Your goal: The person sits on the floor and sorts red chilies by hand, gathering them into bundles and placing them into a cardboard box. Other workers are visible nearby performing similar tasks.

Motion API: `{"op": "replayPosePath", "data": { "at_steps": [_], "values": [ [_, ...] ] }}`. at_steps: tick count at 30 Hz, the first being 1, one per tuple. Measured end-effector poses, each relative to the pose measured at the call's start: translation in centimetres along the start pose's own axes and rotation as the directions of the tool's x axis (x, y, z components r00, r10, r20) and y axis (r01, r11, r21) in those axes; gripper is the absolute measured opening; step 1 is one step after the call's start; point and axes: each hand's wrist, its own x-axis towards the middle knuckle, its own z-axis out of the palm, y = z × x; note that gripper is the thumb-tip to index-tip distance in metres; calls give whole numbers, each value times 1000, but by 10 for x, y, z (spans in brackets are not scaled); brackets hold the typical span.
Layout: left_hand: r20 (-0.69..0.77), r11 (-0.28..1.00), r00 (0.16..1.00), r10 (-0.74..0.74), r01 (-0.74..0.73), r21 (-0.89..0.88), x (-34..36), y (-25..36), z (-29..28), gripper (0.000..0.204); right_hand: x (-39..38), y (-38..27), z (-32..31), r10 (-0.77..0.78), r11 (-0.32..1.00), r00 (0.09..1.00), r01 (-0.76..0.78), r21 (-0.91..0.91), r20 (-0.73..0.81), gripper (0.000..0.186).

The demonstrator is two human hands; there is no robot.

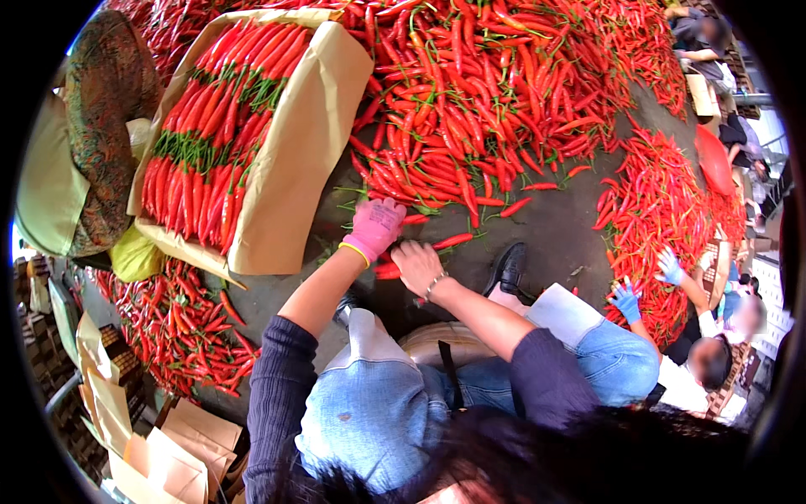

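Smooth, glossy chillies (197, 197) meet matt paper (306, 160) along the box's (183, 244) right edge. The pink glove (378, 225) seems knitted.

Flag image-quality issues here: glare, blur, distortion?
Head view: black fisheye border, scene bending toward the rim; head view: hard highlights on the glossy red chilies, overexposed patches along the right edge; head view: co-workers' heads at right blurred; head view: dark hair at the bottom lacks detail; head view: gloved left hand and bare right hand readable, fingertips less clear.
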Motion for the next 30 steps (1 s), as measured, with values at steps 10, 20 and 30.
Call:
{"op": "replayPosePath", "data": {
  "at_steps": [10,20,30],
  "values": [
    [-126,734,920,-370,207,-646,-34,-34,-52,44,-36,121,-16,-28,998,993,22,-54,-112,29],
    [332,855,873,-359,450,-257,-73,33,23,36,-28,95,-40,276,954,959,-281,106,60,21],
    [87,508,830,-550,416,-754,-129,-19,-12,56,128,15,-37,175,979,860,-205,11,480,74]
  ]
}}
